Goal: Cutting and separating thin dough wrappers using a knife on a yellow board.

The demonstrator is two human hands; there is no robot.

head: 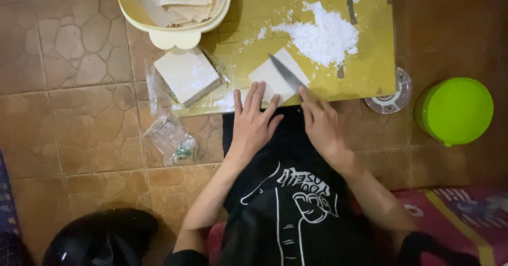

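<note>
A brown stone-patterned tiled floor (79,118) is seen from above, and on it a yellow-green cutting board (328,1) is laid. A cream-coloured tub (174,33) filled with pale square sheets is set at the board's far left corner. To the right of the board, well apart from it, a round lime-green lidded container (457,110) is placed, with a small clear glass dish (391,99) between the two, partly under the board's edge. A heap of white flour (325,36) is spread on the board. A stack of white wrappers (186,74) in an opened clear bag is lying at the board's left edge. A smaller stack of white sheets (267,78) is kept at the near edge of the board. It is pressed flat by the left hand (254,123), fingers outstretched. A knife (286,73) is gripped by the right hand (320,126), its blade laid across the sheets.
</note>
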